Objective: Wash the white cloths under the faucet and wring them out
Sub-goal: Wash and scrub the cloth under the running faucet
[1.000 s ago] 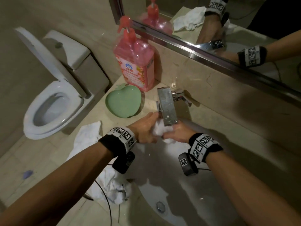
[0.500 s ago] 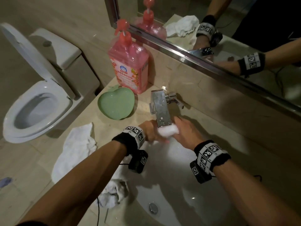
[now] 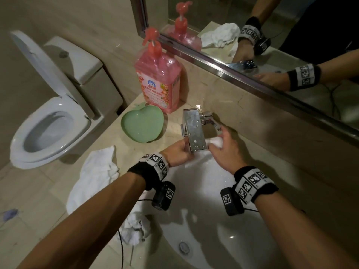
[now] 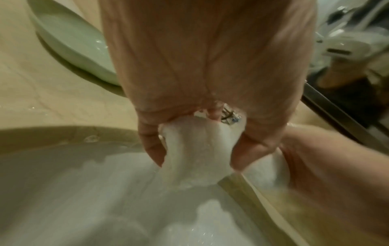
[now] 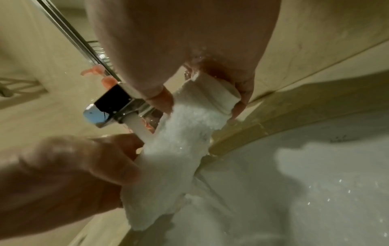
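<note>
Gripping one white cloth point(image 3: 214, 142) from both ends, the two hands are working directly under the spout of the chrome faucet point(image 3: 194, 131), above the far rim of the sink point(image 3: 209, 255). The left hand point(image 3: 177, 153) is sitting at 9 o'clock of the spout, palm down, its fingers point(image 4: 152, 149) and thumb curling around the wet cloth and clamping it. The right hand point(image 3: 226, 152) is sitting at 3 o'clock, wrist angling inward, fingers point(image 5: 242, 98) wrapping the rolled end of the cloth. Water is running from the spout onto the cloth between the hands. Two more white cloths are lying on the worktop point(image 3: 169, 136): a spread cloth point(image 3: 93, 175) at 8 o'clock of the faucet and a crumpled cloth point(image 3: 136, 230) at 7 o'clock, at the sink edge.
</note>
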A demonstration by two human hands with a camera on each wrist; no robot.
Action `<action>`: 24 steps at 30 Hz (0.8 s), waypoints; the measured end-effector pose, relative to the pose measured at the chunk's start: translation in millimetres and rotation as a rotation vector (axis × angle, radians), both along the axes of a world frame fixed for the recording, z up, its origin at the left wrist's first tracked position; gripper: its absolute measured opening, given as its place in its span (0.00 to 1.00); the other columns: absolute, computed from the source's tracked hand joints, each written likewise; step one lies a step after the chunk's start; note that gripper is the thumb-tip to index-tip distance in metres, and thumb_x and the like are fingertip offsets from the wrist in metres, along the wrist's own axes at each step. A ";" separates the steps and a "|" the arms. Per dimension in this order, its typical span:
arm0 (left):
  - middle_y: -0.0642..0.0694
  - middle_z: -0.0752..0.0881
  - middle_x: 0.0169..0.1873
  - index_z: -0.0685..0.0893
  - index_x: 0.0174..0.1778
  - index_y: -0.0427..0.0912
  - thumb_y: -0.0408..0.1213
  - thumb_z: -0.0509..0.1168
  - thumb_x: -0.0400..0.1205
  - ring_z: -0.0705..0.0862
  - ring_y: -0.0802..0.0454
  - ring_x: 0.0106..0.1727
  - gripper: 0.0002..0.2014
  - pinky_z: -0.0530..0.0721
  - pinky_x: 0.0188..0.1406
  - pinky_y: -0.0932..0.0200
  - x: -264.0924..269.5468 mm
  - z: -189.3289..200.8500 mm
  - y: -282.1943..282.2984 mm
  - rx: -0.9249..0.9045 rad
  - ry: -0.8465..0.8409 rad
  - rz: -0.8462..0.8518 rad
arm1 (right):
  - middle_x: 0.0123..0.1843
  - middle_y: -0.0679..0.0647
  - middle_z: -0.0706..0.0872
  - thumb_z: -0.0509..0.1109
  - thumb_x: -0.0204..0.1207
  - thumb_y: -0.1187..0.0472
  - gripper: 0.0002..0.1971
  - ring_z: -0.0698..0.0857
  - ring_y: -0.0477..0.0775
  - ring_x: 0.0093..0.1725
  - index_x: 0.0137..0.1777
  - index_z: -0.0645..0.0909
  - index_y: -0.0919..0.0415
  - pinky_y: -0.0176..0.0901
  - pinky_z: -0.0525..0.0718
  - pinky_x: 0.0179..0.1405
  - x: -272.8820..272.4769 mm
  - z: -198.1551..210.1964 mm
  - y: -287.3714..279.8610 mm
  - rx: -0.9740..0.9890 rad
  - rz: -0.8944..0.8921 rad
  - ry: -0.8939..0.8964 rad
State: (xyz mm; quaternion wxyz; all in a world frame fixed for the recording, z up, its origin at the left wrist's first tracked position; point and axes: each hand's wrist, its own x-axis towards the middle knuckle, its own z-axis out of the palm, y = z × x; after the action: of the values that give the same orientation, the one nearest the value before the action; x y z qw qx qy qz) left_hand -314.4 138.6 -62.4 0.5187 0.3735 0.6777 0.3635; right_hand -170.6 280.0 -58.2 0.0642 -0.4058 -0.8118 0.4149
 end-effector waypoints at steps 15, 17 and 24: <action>0.42 0.81 0.56 0.77 0.66 0.47 0.39 0.72 0.74 0.84 0.40 0.54 0.24 0.82 0.44 0.51 44.9 36.6 -34.0 -0.214 0.963 -0.251 | 0.66 0.52 0.88 0.80 0.69 0.59 0.36 0.89 0.32 0.48 0.79 0.76 0.54 0.29 0.86 0.45 49.9 19.2 -31.4 -0.478 0.137 0.025; 0.43 0.82 0.55 0.76 0.64 0.47 0.37 0.71 0.74 0.84 0.40 0.54 0.22 0.77 0.42 0.53 49.8 44.2 -46.9 -0.130 0.962 -0.283 | 0.56 0.54 0.92 0.81 0.60 0.54 0.33 0.91 0.45 0.48 0.69 0.85 0.56 0.42 0.88 0.46 59.5 24.2 -42.5 -0.643 0.160 -0.018; 0.45 0.82 0.50 0.78 0.62 0.48 0.37 0.72 0.75 0.83 0.44 0.50 0.20 0.83 0.39 0.53 75.1 89.3 -63.1 0.144 1.133 -0.317 | 0.66 0.68 0.87 0.81 0.63 0.67 0.36 0.89 0.68 0.59 0.72 0.72 0.63 0.68 0.87 0.55 86.4 65.0 -64.7 -0.974 0.223 -0.002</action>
State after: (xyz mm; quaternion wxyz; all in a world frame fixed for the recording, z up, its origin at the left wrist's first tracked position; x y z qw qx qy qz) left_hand -239.2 75.5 26.9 0.0973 0.6404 0.7586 0.0705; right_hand -84.2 215.3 6.7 -0.1784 -0.2999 -0.5622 0.7498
